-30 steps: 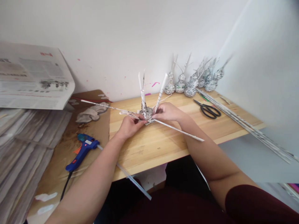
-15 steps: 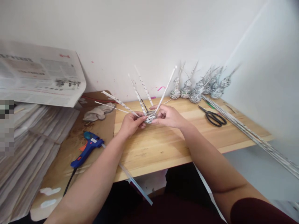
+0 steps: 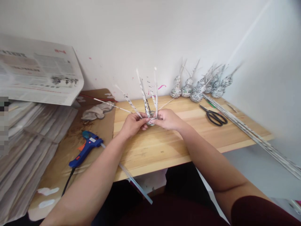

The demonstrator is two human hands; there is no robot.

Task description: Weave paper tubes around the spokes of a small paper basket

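Between my hands, just above the wooden table, is a small woven piece of rolled newspaper tubes. Several printed paper tubes stick up and outward from it. My left hand pinches the left side of the weave, thumb on top. On the right side my right hand is closed with thumb and fingers on the weave, at the foot of an upright tube. The fingers of both hands hide much of the woven base.
A blue hot glue gun with a glue stick lies left on cardboard, near a work glove. Newspaper stacks stand far left. Black-handled scissors, long paper tubes and several woven gourds are on the right.
My right hand has closed in on the weave. The tube beside it has swung from leaning right to nearly upright, and the tubes on the left stand steeper.
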